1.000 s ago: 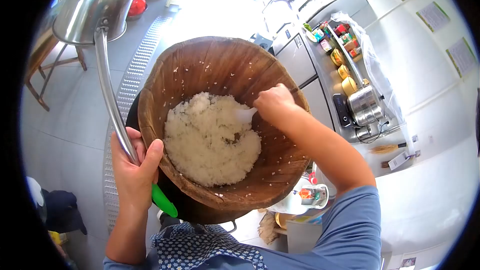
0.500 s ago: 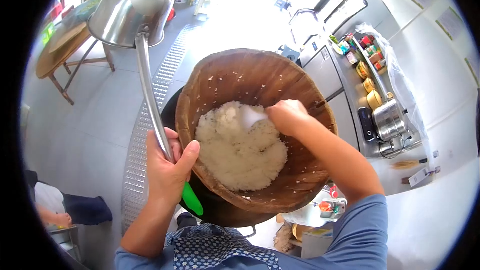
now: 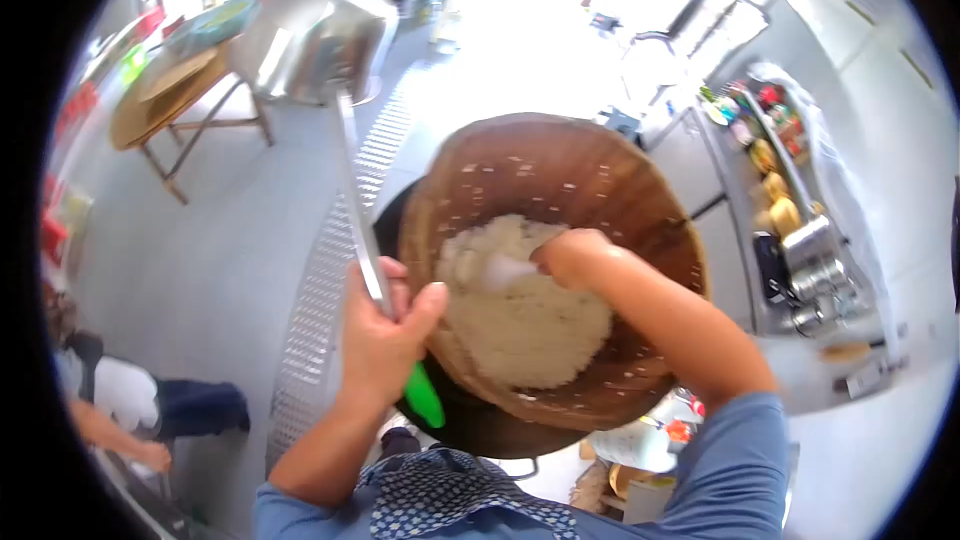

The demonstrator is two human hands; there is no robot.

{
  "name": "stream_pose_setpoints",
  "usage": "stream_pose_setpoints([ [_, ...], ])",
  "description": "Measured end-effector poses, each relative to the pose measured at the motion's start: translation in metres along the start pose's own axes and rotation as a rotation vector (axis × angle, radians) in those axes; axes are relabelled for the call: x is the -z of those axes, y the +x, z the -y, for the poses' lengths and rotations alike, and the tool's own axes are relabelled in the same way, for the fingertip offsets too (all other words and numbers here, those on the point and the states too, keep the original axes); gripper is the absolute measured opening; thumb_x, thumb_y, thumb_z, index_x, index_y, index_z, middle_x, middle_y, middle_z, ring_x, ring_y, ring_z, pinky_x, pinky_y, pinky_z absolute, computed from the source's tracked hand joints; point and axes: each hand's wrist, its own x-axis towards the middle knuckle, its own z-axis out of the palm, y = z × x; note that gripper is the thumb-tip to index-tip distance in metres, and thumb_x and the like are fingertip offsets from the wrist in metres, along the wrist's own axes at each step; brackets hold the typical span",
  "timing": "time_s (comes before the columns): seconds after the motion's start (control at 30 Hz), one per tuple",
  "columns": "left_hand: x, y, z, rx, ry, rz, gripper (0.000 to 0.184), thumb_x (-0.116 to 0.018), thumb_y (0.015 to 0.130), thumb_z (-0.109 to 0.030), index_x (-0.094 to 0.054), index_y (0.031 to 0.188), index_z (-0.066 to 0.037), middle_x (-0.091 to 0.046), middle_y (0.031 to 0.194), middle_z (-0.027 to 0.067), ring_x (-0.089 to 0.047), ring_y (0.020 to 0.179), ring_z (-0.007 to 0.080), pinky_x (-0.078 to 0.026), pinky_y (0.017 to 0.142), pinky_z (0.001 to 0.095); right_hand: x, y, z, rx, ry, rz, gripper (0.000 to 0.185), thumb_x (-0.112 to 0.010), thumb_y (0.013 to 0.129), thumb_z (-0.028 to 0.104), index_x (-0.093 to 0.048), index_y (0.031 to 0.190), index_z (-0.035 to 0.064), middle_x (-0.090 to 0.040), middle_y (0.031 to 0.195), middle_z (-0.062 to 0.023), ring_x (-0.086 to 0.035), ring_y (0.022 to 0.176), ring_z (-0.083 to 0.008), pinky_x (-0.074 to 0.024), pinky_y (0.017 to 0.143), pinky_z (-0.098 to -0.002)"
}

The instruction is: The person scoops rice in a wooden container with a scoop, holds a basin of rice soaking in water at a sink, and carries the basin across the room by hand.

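Note:
A wooden tub [image 3: 560, 155] with cooked white rice [image 3: 545, 345] in it stands before me, grains stuck to its inner wall. My left hand [image 3: 388, 345] is closed around the long metal handle of a large ladle [image 3: 365, 40], close to the tub's left rim. The ladle's bowl is held up at the upper left, and a green grip [image 3: 424, 398] shows below my hand. Inside the tub, my right hand [image 3: 580, 258] grips a white rice paddle [image 3: 508, 272] whose blade, blurred, is at the rice. The fingers' undersides are hidden.
A dark wok-like vessel [image 3: 450, 432] sits under the tub. To the right runs a steel counter with a metal pot [image 3: 818, 245] and food containers. A wooden table [image 3: 185, 90] stands at the upper left. Another person's arm [image 3: 115, 435] shows at lower left.
The whole view has shifted, so tub, ladle and hands appear farther right and slightly lower. The paddle's blade now points more to the left over the rice. Both hands keep their holds.

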Motion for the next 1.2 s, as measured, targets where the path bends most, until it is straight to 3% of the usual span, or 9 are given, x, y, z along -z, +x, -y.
stream_pose_setpoints([
  [0.13,-0.002,-0.001,-0.005,0.013,-0.045,0.019,0.036,-0.070,0.083,-0.009,-0.041,0.103,-0.008,-0.039,0.064,-0.0049,-0.038,0.044,0.0038,-0.031,0.037,0.0195,0.015,-0.025,-0.045,-0.307,-0.072,0.104,0.020,-0.055,0.086,0.023,-0.067,0.103,0.0190,-0.068,0.102,-0.0069,-0.065,0.097,-0.0298,-0.0516,0.078,-0.0414],
  [0.23,-0.003,0.001,-0.001,0.005,-0.068,0.031,0.035,-0.070,0.082,-0.008,-0.040,0.102,-0.008,-0.039,0.065,-0.0047,-0.037,0.043,0.0036,-0.031,0.037,0.0187,0.018,-0.048,-0.030,-0.128,-0.026,0.132,0.020,-0.056,0.084,0.019,-0.069,0.100,0.0167,-0.069,0.101,-0.0076,-0.066,0.095,-0.0281,-0.0528,0.076,-0.0407],
  [0.37,-0.002,0.000,-0.001,-0.017,-0.076,0.024,0.036,-0.069,0.082,-0.007,-0.040,0.103,-0.008,-0.038,0.066,-0.0045,-0.037,0.043,0.0037,-0.032,0.036,0.0186,-0.005,-0.044,-0.025,-0.242,-0.233,0.173,0.020,-0.056,0.084,0.014,-0.070,0.096,0.0210,-0.070,0.098,-0.0044,-0.066,0.095,-0.0268,-0.0531,0.074,-0.0379],
  [0.57,-0.004,-0.001,-0.004,0.012,-0.043,0.008,0.036,-0.069,0.083,-0.010,-0.040,0.104,-0.009,-0.042,0.066,-0.0039,-0.037,0.045,0.0027,-0.029,0.038,0.0180,-0.014,-0.092,-0.016,-0.155,-0.265,0.262,0.018,-0.057,0.083,0.018,-0.073,0.089,0.0121,-0.071,0.093,-0.0063,-0.069,0.088,-0.0230,-0.0523,0.068,-0.0370],
  [0.7,-0.003,0.000,-0.004,-0.008,-0.076,0.006,0.035,-0.070,0.083,-0.008,-0.041,0.104,-0.009,-0.040,0.066,-0.0044,-0.037,0.045,0.0028,-0.030,0.037,0.0182,-0.007,-0.065,-0.030,-0.262,-0.286,0.148,0.017,-0.060,0.084,0.024,-0.074,0.089,0.0180,-0.071,0.097,-0.0009,-0.067,0.093,-0.0195,-0.0458,0.073,-0.0339],
  [0.8,-0.002,-0.002,-0.003,0.027,-0.060,0.016,0.035,-0.070,0.082,-0.007,-0.042,0.103,-0.008,-0.040,0.066,-0.0044,-0.037,0.044,0.0029,-0.031,0.037,0.0183,0.003,-0.082,-0.042,-0.230,-0.232,-0.145,0.014,-0.059,0.078,0.018,-0.072,0.075,0.0154,-0.071,0.085,-0.0067,-0.069,0.079,-0.0235,-0.0519,0.060,-0.0358],
  [0.97,-0.002,0.000,0.001,-0.020,-0.098,0.028,0.034,-0.068,0.083,-0.004,-0.041,0.104,-0.008,-0.041,0.068,-0.0040,-0.038,0.044,0.0041,-0.033,0.037,0.0189,-0.022,-0.088,-0.024,-0.214,-0.178,0.176,0.018,-0.056,0.083,0.015,-0.073,0.088,0.0130,-0.071,0.085,-0.0078,-0.068,0.086,-0.0258,-0.0528,0.068,-0.0375],
  [1.17,-0.004,-0.001,-0.007,-0.006,0.013,-0.021,0.034,-0.069,0.084,-0.005,-0.041,0.103,-0.010,-0.040,0.067,-0.0040,-0.038,0.044,0.0047,-0.034,0.037,0.0200,0.021,-0.104,0.007,-0.176,0.080,0.090,0.025,-0.056,0.081,0.011,-0.070,0.101,0.0157,-0.069,0.091,-0.0108,-0.066,0.088,-0.0296,-0.0525,0.076,-0.0416],
  [1.2,-0.004,-0.001,-0.006,-0.002,0.004,-0.006,0.034,-0.069,0.084,-0.005,-0.041,0.103,-0.010,-0.040,0.067,-0.0040,-0.038,0.045,0.0047,-0.034,0.037,0.0200,0.019,-0.105,0.016,-0.020,0.180,0.111,0.026,-0.056,0.081,0.011,-0.069,0.103,0.0174,-0.069,0.090,-0.0096,-0.067,0.087,-0.0291,-0.0525,0.076,-0.0412],
])
